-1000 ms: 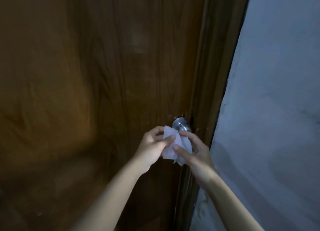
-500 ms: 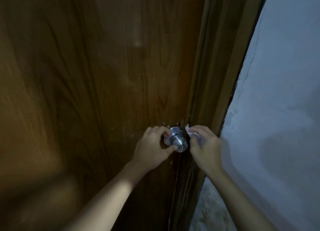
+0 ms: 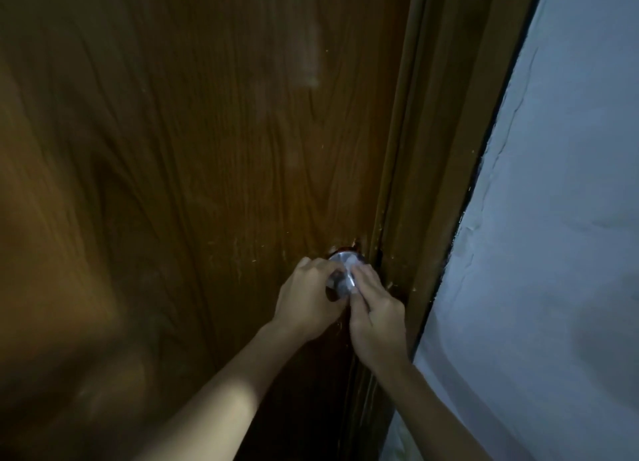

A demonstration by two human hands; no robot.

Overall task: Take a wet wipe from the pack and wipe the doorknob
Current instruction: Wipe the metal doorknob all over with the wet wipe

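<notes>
Wipe point(image 3: 353, 261) mostly hidden: only a pale smear shows at the top of the knob point(image 3: 342, 281), just above the right hand's fingers point(image 3: 363, 276); can't make out its shape or how much is bunched under the palm. Knob itself is half covered, with just a sliver of the round shiny metal face and its rim showing between the two hands, blurred. Pack not in frame. Both forearms cut off at the bottom edge. Left hand point(image 3: 307, 301) is left of the knob, fingers curled around its side, gripping it; thumb tucked under the knob's lower edge. Right hand point(image 3: 377, 317) is right of and below the knob, fingers clenched over the wipe and pressing it onto the knob's face. Door point(image 3: 207, 149) is dark brown wood-grain laminate, scuffed with light chips and scratches close around the knob, and a dull sheen patch well above it. Frame point(image 3: 432, 149) right of the knob is the same brown, moulded in vertical ridges, chipped near the latch. Wall point(image 3: 553, 218) further right is grey-white rough plaster with a thin crack running up along the frame. Lighting is dim and the left side of the door is soft. Vs 0.5 s ago: the right hand was off the knob against the frame with the wipe bunched in it and the knob face fully exposed; now that hand has moved left onto the knob and covers most of it. Left hand's grip is unchanged.
</notes>
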